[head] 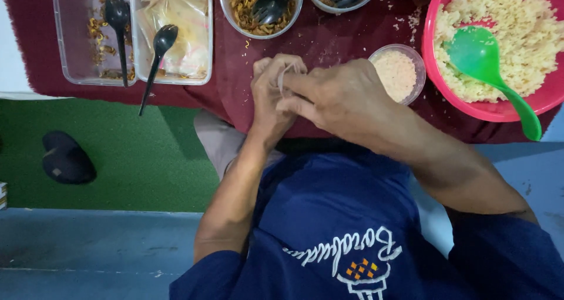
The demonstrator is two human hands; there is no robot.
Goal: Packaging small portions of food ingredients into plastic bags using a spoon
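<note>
Head view, looking down on a table edge covered with a dark red cloth (329, 36).

Left hand (273, 97) and right hand (338, 97) meet at the near edge of the cloth, touching each other. Between them runs a thin pale rubber band (284, 76), looped over the left fingers; the right thumb and forefinger are pinched together on it. The left fingers are curled close together. Whatever lies under the hands is hidden.

Containers:
- Large round pink plastic basin (432, 71), far right: heaped with pale yellowish rice; a green plastic scoop (487, 65) rests in it, handle over the rim.
- Small clear round plastic cup (397, 72), just beside the right hand: filled with fine pinkish-white crumbs.
- Two round bowls at the top edge, the nearer one (258, 9) holding brown fried noodles with a black plastic fork.
- Two clear rectangular plastic tubs, left: one (76, 36) nearly empty, with brown scraps and a black spoon (117, 18); the other (176, 30) holds clear bags of yellowish food, a second black spoon across its rim.
</note>
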